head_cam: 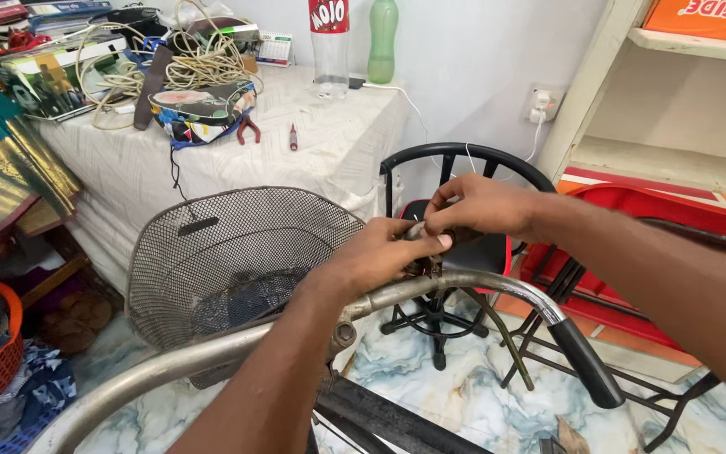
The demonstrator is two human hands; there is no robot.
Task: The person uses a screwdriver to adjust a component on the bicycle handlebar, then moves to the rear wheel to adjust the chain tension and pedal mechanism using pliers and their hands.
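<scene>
Two bare hands meet above the curved silver metal handlebar of a bicycle. The left hand comes up from below and the right hand comes in from the side. Both pinch the same small dull metal part that sits on top of the bar, close to its middle. The fingers of both hands are bent tight around that little part, so most of it is hidden. It looks grey and a bit shiny, but I cannot tell its full shape. I think both hands are there because the part is tiny, so one hand keeps it steady while the other works on it.

The bar looks old and scratched. It bends down to a black rubber grip on the right. A rounded black wire mesh basket hangs in front of the bar, with something dark inside.

Behind the hands stands a black metal chair with a red edge on its seat. Farther back is a table with a white cloth. On it lie small red-handled pliers, a little red screwdriver, a pile of pale coiled cables, a clear plastic bottle and a green bottle. The floor is marbled white and blue.
</scene>
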